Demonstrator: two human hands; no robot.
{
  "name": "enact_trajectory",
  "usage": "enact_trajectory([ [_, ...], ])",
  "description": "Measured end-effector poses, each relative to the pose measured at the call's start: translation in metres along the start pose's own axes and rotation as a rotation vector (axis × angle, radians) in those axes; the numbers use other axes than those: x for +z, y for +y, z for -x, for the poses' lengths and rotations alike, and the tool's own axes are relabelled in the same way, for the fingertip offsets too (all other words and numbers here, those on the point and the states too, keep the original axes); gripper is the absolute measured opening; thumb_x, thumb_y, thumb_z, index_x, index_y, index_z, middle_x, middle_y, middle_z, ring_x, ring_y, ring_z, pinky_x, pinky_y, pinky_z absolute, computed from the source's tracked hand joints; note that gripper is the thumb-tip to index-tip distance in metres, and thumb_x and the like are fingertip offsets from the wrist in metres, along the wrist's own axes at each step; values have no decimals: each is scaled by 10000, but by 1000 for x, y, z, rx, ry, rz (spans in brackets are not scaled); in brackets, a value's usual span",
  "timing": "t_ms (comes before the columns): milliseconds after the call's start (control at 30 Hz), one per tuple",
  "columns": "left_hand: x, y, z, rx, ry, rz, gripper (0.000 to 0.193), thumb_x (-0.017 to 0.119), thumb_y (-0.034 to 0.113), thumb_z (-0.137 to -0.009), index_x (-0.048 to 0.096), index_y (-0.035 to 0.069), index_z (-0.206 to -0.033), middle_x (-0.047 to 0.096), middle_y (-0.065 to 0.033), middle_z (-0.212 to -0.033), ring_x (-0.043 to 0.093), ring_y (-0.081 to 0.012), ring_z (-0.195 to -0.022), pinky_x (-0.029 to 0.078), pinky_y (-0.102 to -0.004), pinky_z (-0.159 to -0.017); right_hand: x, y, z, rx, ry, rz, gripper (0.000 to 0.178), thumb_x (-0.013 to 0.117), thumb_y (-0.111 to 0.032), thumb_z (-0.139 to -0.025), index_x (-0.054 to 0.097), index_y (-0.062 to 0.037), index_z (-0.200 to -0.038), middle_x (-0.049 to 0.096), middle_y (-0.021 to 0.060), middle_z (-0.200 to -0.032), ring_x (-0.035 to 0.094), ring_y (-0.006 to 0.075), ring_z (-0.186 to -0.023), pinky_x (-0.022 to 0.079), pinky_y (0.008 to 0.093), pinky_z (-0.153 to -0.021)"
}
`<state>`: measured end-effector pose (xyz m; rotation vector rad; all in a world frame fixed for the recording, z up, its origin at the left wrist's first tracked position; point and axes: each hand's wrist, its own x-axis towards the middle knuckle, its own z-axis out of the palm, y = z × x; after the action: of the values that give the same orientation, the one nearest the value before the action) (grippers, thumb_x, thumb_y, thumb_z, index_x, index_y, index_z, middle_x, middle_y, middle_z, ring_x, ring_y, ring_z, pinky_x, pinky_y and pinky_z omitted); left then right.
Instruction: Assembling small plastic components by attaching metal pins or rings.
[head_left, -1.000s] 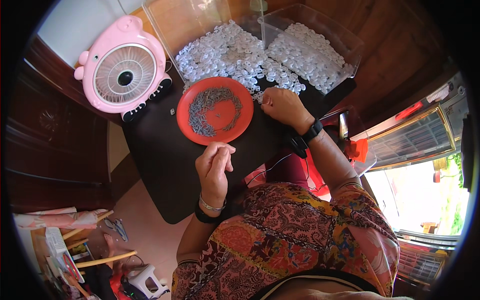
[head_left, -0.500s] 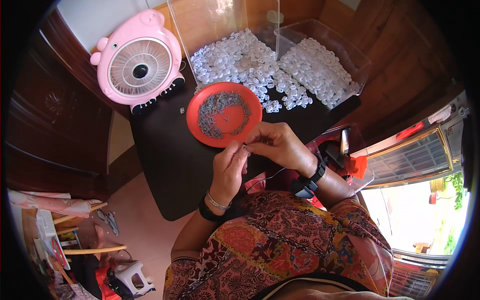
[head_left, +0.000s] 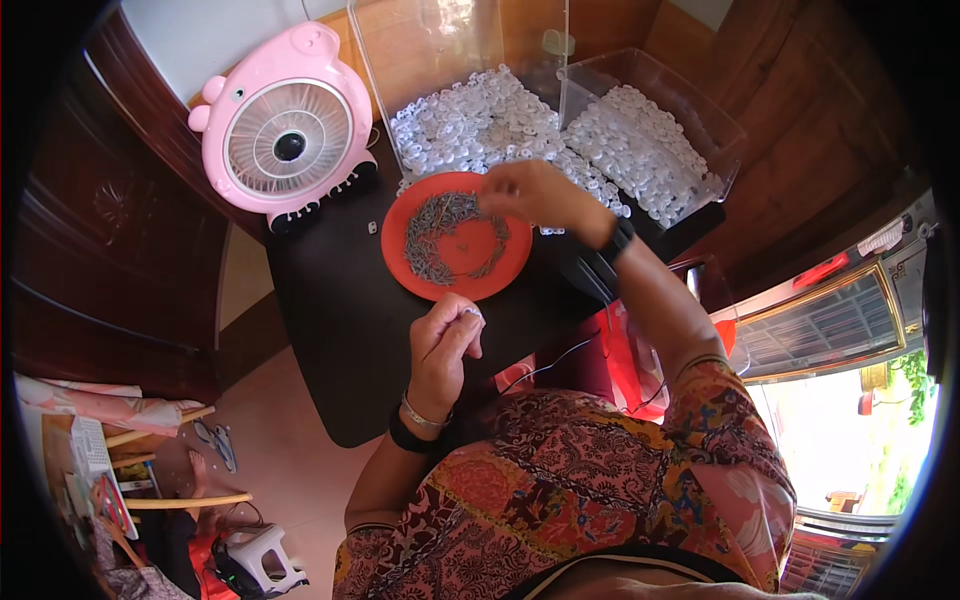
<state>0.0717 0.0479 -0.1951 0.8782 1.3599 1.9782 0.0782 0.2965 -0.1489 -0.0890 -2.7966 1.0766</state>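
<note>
My left hand (head_left: 445,345) is closed in front of the orange-red plate (head_left: 402,268), pinching a small white plastic clip (head_left: 473,313), mostly hidden by the fingers. Over the far right part of that plate reaches my right hand (head_left: 545,195), its fingers bent downward and slightly apart, with nothing visible between them. Grey nails (head_left: 428,235) lie in a ring on the plate, with a few at its centre. Behind the plate is a large heap of white plastic clips (head_left: 475,125), partly covered by my right hand.
A clear plastic bin (head_left: 720,150) with more white clips lies at the back right. The pink pig-shaped fan (head_left: 290,120) stands at the far left of the dark table (head_left: 335,340). One loose clip (head_left: 373,228) lies near the fan. A white stool (head_left: 265,560) is on the floor.
My right hand has left my left hand and moved forward over the plate. My left hand has shifted slightly left and back, still closed.
</note>
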Motion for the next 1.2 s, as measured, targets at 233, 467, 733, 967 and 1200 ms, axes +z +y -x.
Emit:
enact_trajectory([
  [233,-5,1,2,-45,81,-19,149,483,67,-885,515,5,-752,481,-9,-601,427,-64,-527,349,-221,-501,19,44,-98,-268,54,579,336,613,-173,-811,618,-112,-1141,591,128,-1195,541,304,-1115,462,396,-916],
  [467,-8,1,0,-30,94,-39,146,503,69,-873,521,2,-744,482,-8,-576,431,-65,-519,342,-226,-495,24,76,-92,-311,49,582,349,555,-72,-805,619,-99,-1147,592,130,-1195,537,326,-1109,435,397,-948],
  [733,-9,0,3,-29,97,-68,151,492,71,-877,520,1,-746,480,-7,-578,429,-64,-517,343,-226,-497,-4,70,-45,-152,-71,562,262,616,-84,-775,673,-75,-1030,628,120,-1037,573,327,-1002,460,407,-870],
  [967,-5,-1,5,-31,86,-38,146,484,75,-886,504,6,-759,485,-10,-616,430,-63,-525,356,-221,-500,-9,73,7,-195,-64,506,315,604,-57,-783,630,-86,-1096,625,114,-1032,590,313,-979,474,398,-841],
  [1200,1,-5,3,-53,55,-66,139,486,69,-884,493,10,-759,481,-9,-624,425,-57,-525,355,-216,-498,-19,61,52,-257,32,469,342,619,-64,-794,615,-91,-1136,598,110,-1194,569,305,-1059,472,387,-898],
])
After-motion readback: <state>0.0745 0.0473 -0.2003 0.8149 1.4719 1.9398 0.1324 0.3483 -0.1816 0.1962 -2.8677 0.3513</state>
